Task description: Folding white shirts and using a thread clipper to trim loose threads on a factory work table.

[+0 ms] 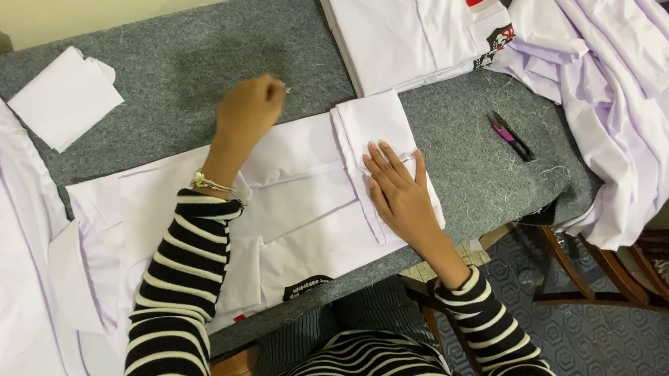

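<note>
We have a white shirt (287,209) lying flat on the grey bench (176,72) by its near edge, long axis running left to right, with a folded sleeve (374,127) pointing toward the far edge. Our right hand (397,192) presses flat on that fold, fingers spread and holding nothing. Our left hand (249,110) is raised above the shirt, closed in a pinch on something tiny; we cannot make out what. Black snips with a pink grip (511,136) lie toward the right edge, apart from both hands. The shirt's lower hem drops past the near edge, hidden by our striped sleeves.
</note>
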